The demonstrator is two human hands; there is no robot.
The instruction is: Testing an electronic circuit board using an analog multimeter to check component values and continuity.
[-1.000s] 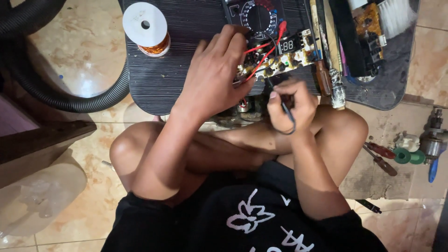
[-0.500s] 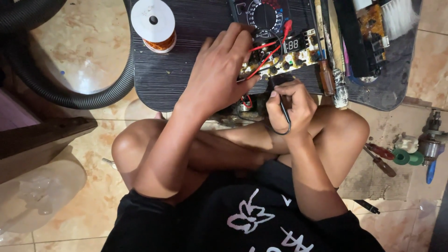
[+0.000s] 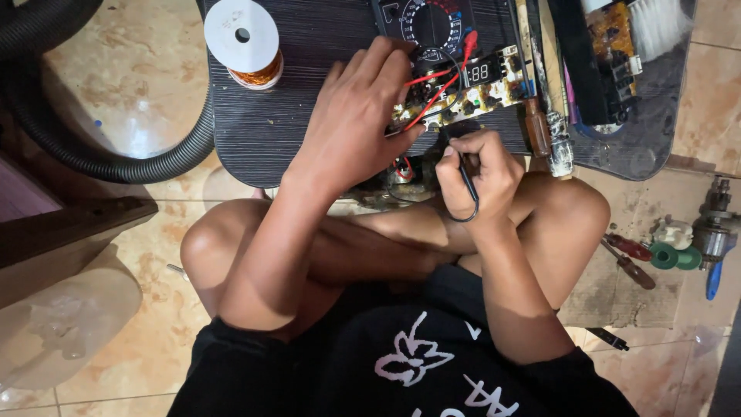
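My left hand (image 3: 359, 116) lies flat over the left end of a long circuit board (image 3: 482, 85) with a small lit digit display, and seems to hold a red probe whose tip (image 3: 468, 40) sticks out past the fingers. My right hand (image 3: 475, 174) is closed around a black probe (image 3: 465, 174) that points down at the board's near edge. Red and black leads run up to a dark multimeter (image 3: 428, 19) with a round dial. The board rests on a low dark table (image 3: 309, 46) in front of my crossed legs.
A spool of copper wire (image 3: 243, 42) stands on the table's left. A black ribbed hose (image 3: 100, 154) curves over the tiled floor at left. A dark tray (image 3: 641, 139) at right holds a second board and a brush. Screwdrivers (image 3: 629, 259) and a valve (image 3: 714, 232) lie on the floor.
Both hands have stayed on the board almost unmoved. The view has shifted slightly, so the spool and table sit a little further right in the picture.
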